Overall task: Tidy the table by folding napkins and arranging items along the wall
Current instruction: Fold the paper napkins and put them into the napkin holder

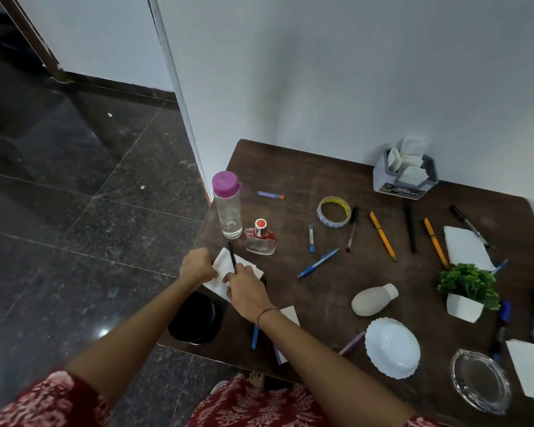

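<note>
Two bare hands meet over a white napkin (224, 266) at the table's (290, 167) near-left edge. The left hand (197, 266) is curled shut, pinching the napkin's left side; the right hand (246, 289), with a thread bracelet at the wrist, presses down on the napkin's right part, fingers bent over it. A black pen (231, 253) lies across the napkin between the hands, touching it.

Nearest the person sit a clear glass ashtray (477, 380), a white scalloped bowl (392, 347) and another napkin (532, 369) at the right edge. A black round container (195, 317) stands at the left edge, just below the hands.

Farther in lie a beige bottle (373, 299) on its side and a small potted plant (467, 289). Beyond the hands stand a perfume bottle (260, 238) and a clear water bottle (227, 204) with a purple cap, close together.

Across the middle, pens are scattered apart: a blue pen (318, 262), two yellow pens (383, 236), a tape roll (334, 211), and a third napkin (467, 248).

Against the wall (383, 72), a grey tissue holder (406, 174) holds white folded napkins
</note>
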`<move>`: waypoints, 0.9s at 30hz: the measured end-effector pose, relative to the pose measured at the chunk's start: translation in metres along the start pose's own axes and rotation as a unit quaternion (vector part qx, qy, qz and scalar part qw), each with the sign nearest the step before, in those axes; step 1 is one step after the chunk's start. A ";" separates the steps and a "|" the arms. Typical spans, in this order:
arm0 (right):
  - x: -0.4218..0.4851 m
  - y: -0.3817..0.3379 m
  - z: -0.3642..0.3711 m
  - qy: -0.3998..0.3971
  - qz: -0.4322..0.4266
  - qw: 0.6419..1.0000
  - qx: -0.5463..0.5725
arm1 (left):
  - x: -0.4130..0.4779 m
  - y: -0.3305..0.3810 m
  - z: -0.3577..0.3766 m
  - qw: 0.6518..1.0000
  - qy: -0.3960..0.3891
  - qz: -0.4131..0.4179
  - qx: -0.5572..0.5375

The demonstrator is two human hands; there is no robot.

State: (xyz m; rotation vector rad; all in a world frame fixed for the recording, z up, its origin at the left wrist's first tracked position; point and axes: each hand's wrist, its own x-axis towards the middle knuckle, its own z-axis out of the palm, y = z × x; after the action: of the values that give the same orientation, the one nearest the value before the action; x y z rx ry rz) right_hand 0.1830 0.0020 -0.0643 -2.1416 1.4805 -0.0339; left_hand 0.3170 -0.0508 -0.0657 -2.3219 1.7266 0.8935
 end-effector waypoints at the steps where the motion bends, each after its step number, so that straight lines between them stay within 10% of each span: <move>1: 0.001 0.000 0.000 0.003 0.001 1.000 -0.002 | 0.001 0.001 -0.001 1.000 -0.005 -0.008 -0.004; 17: 0.003 -0.009 -0.009 0.061 0.016 0.996 0.063 | -0.002 0.016 -0.033 0.917 -0.159 -0.094 -0.353; 27: -0.005 -0.002 -0.029 0.156 0.042 0.975 0.154 | -0.012 0.019 -0.040 0.883 -0.124 -0.113 -0.437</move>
State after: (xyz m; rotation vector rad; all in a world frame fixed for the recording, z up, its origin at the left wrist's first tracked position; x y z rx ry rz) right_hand 0.1738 -0.0055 -0.0370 -1.8804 1.6163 -0.5565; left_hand 0.3135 -0.0647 -0.0220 -2.5984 0.9985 2.1300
